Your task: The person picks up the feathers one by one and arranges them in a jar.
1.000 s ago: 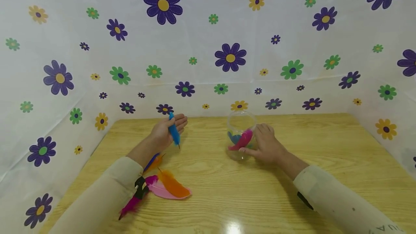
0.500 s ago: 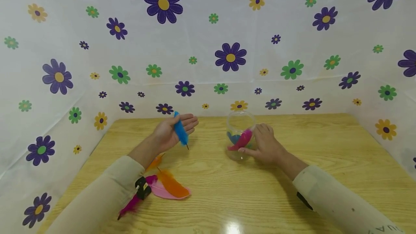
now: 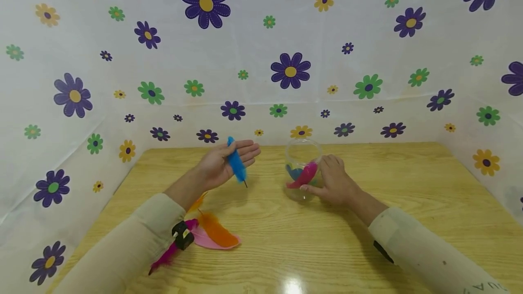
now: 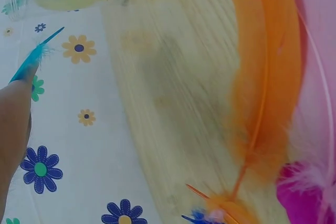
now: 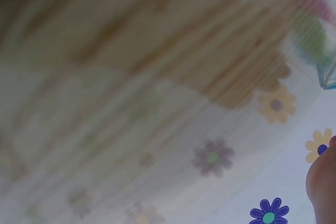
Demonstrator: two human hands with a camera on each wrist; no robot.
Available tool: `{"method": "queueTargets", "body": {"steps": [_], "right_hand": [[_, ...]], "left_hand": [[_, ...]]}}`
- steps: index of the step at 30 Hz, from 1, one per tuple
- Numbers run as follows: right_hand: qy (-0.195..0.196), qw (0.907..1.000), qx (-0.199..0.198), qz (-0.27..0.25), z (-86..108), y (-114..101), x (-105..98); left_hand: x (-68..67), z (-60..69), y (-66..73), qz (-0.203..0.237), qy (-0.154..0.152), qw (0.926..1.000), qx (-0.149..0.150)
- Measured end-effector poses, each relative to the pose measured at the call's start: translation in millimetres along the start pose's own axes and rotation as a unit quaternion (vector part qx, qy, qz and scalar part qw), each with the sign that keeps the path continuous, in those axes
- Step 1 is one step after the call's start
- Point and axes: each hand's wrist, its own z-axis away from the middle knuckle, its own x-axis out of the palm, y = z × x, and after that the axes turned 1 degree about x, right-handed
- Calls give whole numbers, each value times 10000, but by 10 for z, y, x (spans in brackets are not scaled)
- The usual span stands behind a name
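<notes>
My left hand (image 3: pixel 218 164) is held above the table, palm up, its thumb pinching a blue feather (image 3: pixel 237 163) against the palm. In the left wrist view, that feather's quill end (image 4: pixel 39 56) sticks out past the hand. My right hand (image 3: pixel 334 180) grips the right side of a clear round jar (image 3: pixel 302 151). Inside the jar lie a pink feather (image 3: pixel 304 176) and a blue feather (image 3: pixel 293 172); the left wrist view also shows something yellow in it. The left hand and its feather are apart from the jar.
By the left forearm, loose feathers lie on the wooden table (image 3: pixel 327 248): orange (image 3: pixel 218 230), pale pink (image 3: pixel 204 239), magenta (image 3: pixel 163 257), and a smaller orange one (image 3: pixel 197 203). A blue one (image 4: pixel 197 216) shows in the left wrist view. A flowered white cloth (image 3: pixel 245 35) hangs behind.
My left hand has moved right, toward the jar, carrying the blue feather. The right hand and the jar have stayed in place.
</notes>
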Motion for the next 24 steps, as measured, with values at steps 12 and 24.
{"method": "queueTargets", "body": {"steps": [12,24], "right_hand": [[6,9999,-62,-111,-1,-9,7],[5,9999,-64,-79,-7,-7,10]], "left_hand": [[189,-86,113,130,-15,9995,278],[497,-370,197,545,-80,9964,637]]}}
